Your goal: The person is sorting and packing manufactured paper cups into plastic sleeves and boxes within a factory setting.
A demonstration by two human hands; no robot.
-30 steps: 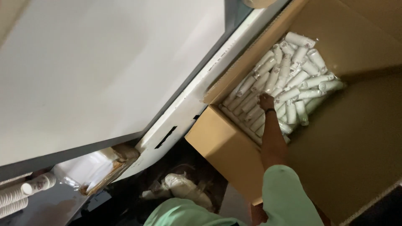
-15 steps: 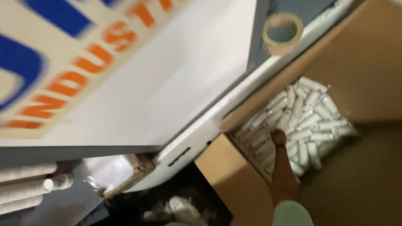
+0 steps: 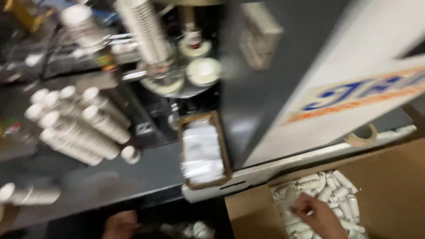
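A cardboard box (image 3: 380, 186) is standing open at the lower right, its tall brown walls closing in on a heap of small white tubes (image 3: 330, 194) at the bottom. The near wall and the far flap are leaving only a narrow well above the tubes, and the picture's edge is cutting off the right hand's (image 3: 316, 214) wrist. The right hand is reaching down into that well and is lying on the heap, fingers curled toward the tubes; the blur is too strong to tell whether the grip is closing on one or only touching them. The tubes are lying flat and jumbled, most with their long axis running up and to the right, toward the box's far corner.

The left hand (image 3: 121, 225) is hanging low at the bottom edge, in the dark gap below the front edge of the counter (image 3: 110, 181), near some pale crumpled things; how wide its grip is cannot be told.

Just beyond the box a white ledge is running along the foot of a large white panel (image 3: 354, 88) with blue and orange lettering, and a roll of tape (image 3: 361, 137) is sitting on that ledge. On the counter, stacks of white cups (image 3: 79, 128) are lying on their sides, well apart from both hands, and a small tray of white packets (image 3: 203, 150) is sitting between the cups and the panel.
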